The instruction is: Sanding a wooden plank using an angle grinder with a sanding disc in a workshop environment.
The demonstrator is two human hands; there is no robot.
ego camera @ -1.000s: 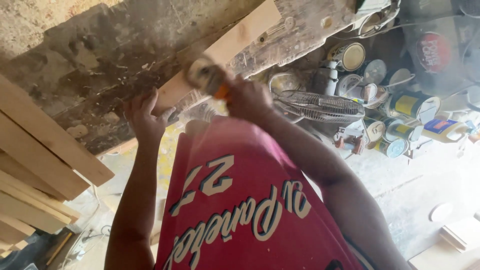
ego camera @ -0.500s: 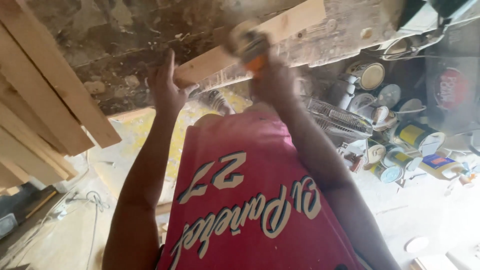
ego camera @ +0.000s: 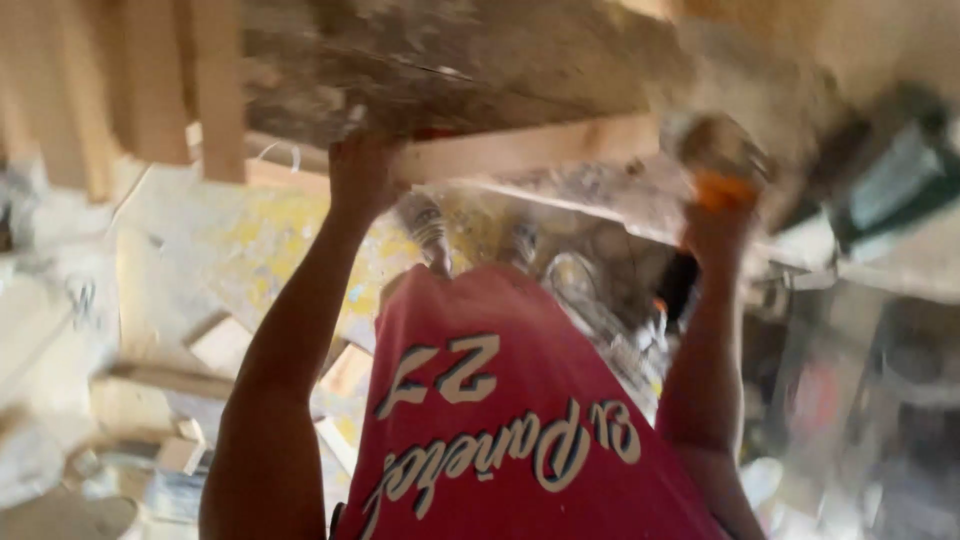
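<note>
Now left hand (ego camera: 362,172) pressed on plank (ego camera: 520,150) end; right hand (ego camera: 716,228) fist-wrapped around orange-bodied sander (ego camera: 712,150).

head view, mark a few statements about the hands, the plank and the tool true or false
1. The left hand presses on one end of the pale wooden plank. True.
2. The right hand is empty. False: it grips a power tool with an orange body.
3. The plank lies on a worn, stained workbench. True.
4. Both hands are on the tool. False: only the right hand holds it.
5. The person wears a blue shirt. False: the shirt is red.
</note>
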